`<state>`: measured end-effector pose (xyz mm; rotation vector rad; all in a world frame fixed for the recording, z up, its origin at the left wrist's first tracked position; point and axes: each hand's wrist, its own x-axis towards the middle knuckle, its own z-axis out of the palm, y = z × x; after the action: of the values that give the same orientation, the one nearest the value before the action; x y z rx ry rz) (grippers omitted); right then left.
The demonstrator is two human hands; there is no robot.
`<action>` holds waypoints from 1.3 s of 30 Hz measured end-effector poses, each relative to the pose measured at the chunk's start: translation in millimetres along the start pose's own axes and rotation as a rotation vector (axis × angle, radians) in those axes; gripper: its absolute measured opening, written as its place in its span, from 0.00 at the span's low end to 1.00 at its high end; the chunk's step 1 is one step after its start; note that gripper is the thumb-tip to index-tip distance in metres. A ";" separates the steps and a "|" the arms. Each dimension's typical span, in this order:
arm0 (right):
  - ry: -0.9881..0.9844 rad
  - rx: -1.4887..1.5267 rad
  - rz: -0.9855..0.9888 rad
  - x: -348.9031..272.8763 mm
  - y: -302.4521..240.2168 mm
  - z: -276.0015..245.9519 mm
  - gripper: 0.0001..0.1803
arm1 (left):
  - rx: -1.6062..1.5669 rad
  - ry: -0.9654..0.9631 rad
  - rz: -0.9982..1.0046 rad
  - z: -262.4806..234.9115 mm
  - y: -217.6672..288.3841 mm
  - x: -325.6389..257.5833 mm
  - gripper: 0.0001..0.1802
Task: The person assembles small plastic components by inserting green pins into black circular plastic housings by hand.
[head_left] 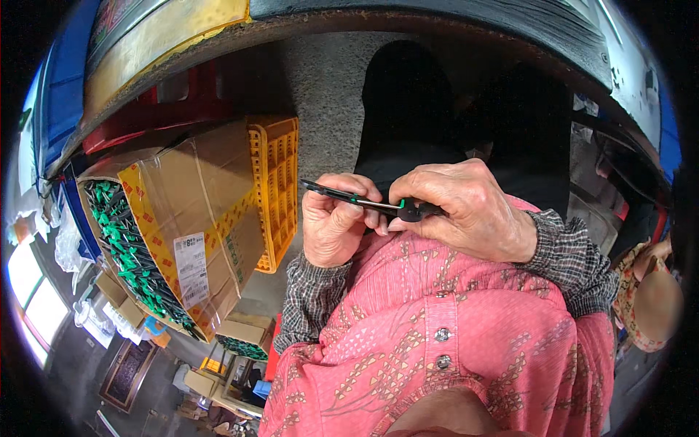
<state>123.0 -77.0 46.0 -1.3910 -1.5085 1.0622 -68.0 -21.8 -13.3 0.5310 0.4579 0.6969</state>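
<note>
A slim black tool (409,210) with green parts and a thin metal strip lies crosswise in front of my pink patterned shirt. I cannot make out its exact kind. My left hand (336,222) pinches its long thin end between thumb and fingers, and the black tip sticks out on the left. Around the thicker end, where a green piece shows, my right hand (470,211) is closed with the thumb and fingers on it. The fingers partly hide the tool's middle and its right end.
To my left, an open cardboard box (218,197) is packed with similar black and green pieces (135,251). It rests against a yellow plastic crate (278,193). A smaller box (247,328) stands behind. A worn table edge (437,20) curves across the top. Another person (630,291) is at the far right.
</note>
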 end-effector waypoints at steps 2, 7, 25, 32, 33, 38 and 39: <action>0.005 -0.005 -0.002 0.3 1.1 1.0 0.13 | -0.001 0.002 -0.010 -0.9 -0.2 0.9 0.10; -0.025 -0.009 0.016 1.6 0.5 0.3 0.11 | 0.056 -0.005 0.025 -2.4 -0.7 2.0 0.10; -0.063 0.134 0.056 3.7 1.8 -1.1 0.10 | 0.145 0.042 0.060 -2.4 3.6 -2.1 0.12; -0.061 0.117 0.048 2.9 2.0 1.9 0.10 | 0.131 -0.003 0.077 -11.5 -1.8 -3.0 0.11; -0.048 0.122 0.032 3.2 2.4 2.4 0.10 | 0.132 -0.002 0.077 -12.1 -2.0 -2.7 0.11; -0.042 0.117 0.023 3.9 2.6 2.0 0.09 | 0.157 -0.010 0.081 -12.6 -1.9 -1.5 0.12; -0.043 0.123 0.032 3.6 3.1 2.3 0.09 | 0.158 -0.010 0.081 -12.5 -1.8 -1.5 0.12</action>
<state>121.5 -73.5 42.4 -1.3188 -1.4309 1.1915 -75.1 -20.3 -23.7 0.7042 0.4863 0.7394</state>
